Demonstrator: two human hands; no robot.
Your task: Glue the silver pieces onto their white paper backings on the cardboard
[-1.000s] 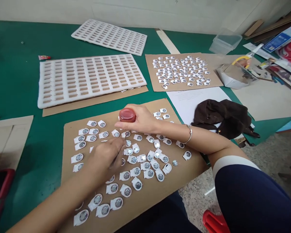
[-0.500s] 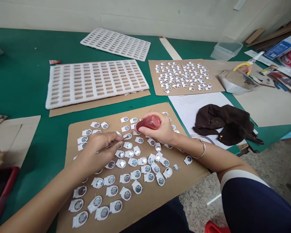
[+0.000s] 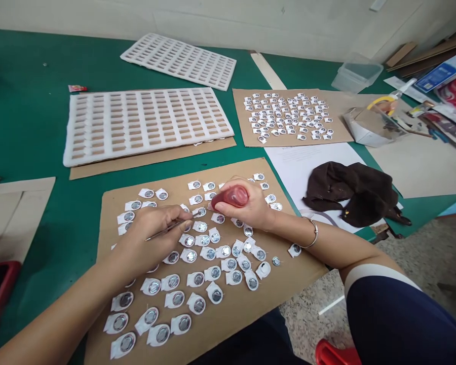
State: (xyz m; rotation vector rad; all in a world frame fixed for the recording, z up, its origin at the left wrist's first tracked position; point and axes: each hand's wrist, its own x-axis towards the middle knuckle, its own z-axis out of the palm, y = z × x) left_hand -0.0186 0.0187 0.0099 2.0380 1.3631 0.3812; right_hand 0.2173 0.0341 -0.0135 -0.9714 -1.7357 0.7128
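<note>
While our left hand (image 3: 152, 238) pinches a thin grey metal tool (image 3: 163, 231) mid-frame, our right hand (image 3: 253, 205) wraps around a translucent red rounded bottle (image 3: 233, 196) just right of it, tilted toward the tool's tip. We judge the bottle light, soft and perhaps slick, best held around its bulging body; the tool seems stiff, suiting a fingertip hold. Flat white tabs (image 3: 199, 303) with silvery discs (image 3: 162, 333) cover a brown cardboard sheet (image 3: 262, 299) on the green counter (image 3: 23, 126), probably light and easily nudged. Close neighbours crowd the tip, whose contact we cannot tell, and our hands hide some. A crumpled dark brown cloth (image 3: 349, 192) lies right of centre, a white slotted foam tray (image 3: 142, 119) upper left.
</note>
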